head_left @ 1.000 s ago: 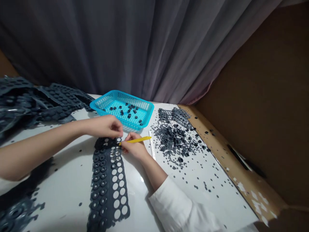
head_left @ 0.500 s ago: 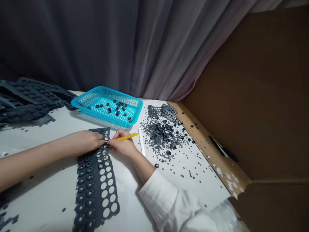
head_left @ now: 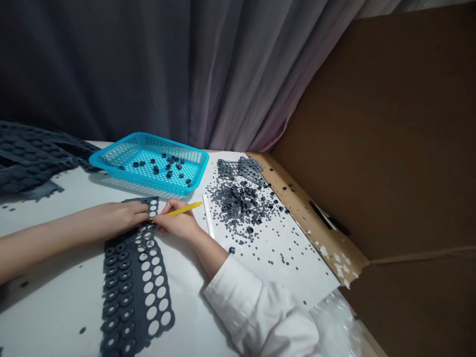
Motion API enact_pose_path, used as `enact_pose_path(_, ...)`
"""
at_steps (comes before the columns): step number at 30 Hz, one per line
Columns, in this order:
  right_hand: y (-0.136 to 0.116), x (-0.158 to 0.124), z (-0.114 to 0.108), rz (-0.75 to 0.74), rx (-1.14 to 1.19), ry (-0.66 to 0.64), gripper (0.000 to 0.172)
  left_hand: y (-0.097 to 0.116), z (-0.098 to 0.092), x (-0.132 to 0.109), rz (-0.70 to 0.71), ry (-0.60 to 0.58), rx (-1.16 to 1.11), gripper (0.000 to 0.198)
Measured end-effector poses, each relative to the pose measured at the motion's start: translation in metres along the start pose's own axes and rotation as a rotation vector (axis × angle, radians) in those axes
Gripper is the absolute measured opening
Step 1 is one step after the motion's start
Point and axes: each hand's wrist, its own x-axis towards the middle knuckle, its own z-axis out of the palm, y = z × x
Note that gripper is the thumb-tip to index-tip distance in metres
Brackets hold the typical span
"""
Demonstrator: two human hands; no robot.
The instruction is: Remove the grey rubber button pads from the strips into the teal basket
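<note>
A long dark grey rubber-like sheet (head_left: 136,287) runs toward me, with ring-shaped pieces in its left rows and open round holes in its right rows. My left hand (head_left: 130,215) lies across its far part, fingers curled down onto it; the fingertips are partly hidden. Pinched in my right hand (head_left: 177,221) is a slim yellow stick-like tool (head_left: 184,208), its tip down at the holes beside my left fingers. What the tip touches is too small to make out.
Behind the hands stands a blue plastic basket (head_left: 148,182) with several small black pieces. To the right lie a heap of dark bits (head_left: 238,201), perforated scraps (head_left: 253,171) and a white strip (head_left: 208,215). More dark sheets (head_left: 33,156) are piled at left, near a curtain (head_left: 148,69). Cardboard (head_left: 372,139) borders the right.
The view has turned slightly right, so everything sits further left in the picture. Both hands stay at about the same spot on the sheet, the yellow tool still in my right hand.
</note>
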Motion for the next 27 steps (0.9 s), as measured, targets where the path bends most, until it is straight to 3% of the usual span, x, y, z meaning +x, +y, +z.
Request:
enact_pose_path(3,0.001,0.001,-0.001,-0.005,-0.005,-0.005,0.029,-0.002,-0.01,0.008,0.092,-0.228,0.083,0.037)
enact_pose_path(5,0.003,0.002,-0.001,-0.011,-0.01,-0.006,0.029,-0.002,-0.015,0.009,0.139,-0.255,0.117,0.039)
enact_pose_path(13,0.0,0.001,-0.001,-0.012,-0.046,0.026,0.029,0.006,-0.012,0.014,0.185,-0.231,0.138,0.029)
enact_pose_path(18,-0.004,-0.002,0.001,-0.006,-0.068,0.032,0.031,0.002,-0.012,0.014,0.101,-0.238,0.1,0.025)
enact_pose_path(21,-0.004,-0.002,0.002,0.003,-0.064,0.032,0.032,0.007,-0.015,0.011,0.052,-0.173,0.093,0.024)
enact_pose_path(27,-0.005,-0.002,0.001,0.004,-0.056,0.029,0.031,0.01,-0.016,0.014,0.074,-0.191,0.129,0.03)
